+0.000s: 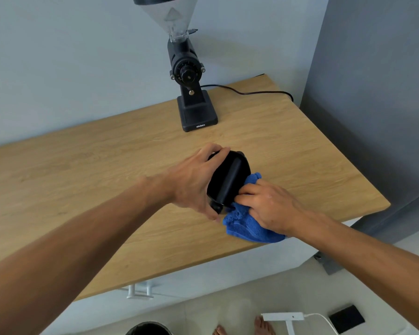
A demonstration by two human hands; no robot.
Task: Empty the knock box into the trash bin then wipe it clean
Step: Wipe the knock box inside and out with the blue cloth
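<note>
A round black knock box [228, 176] with a bar across its mouth stands on the wooden counter [107, 170], near the middle. My left hand [194, 182] grips its left side, fingers over the far rim and thumb at the near base. My right hand [266, 204] presses a blue cloth [249, 226] against the box's right side, fingertips at the rim. Part of the cloth pokes out behind the hand. At the bottom edge of the view, the dark rim of a trash bin [148, 328] shows on the floor.
A black coffee grinder [191, 93] with a clear hopper stands at the back of the counter, its cord [252, 93] trailing right. A grey wall [373, 93] borders the counter's right end. On the floor lie a white power strip [283, 317], a black pad [346, 319] and bare feet [264, 326].
</note>
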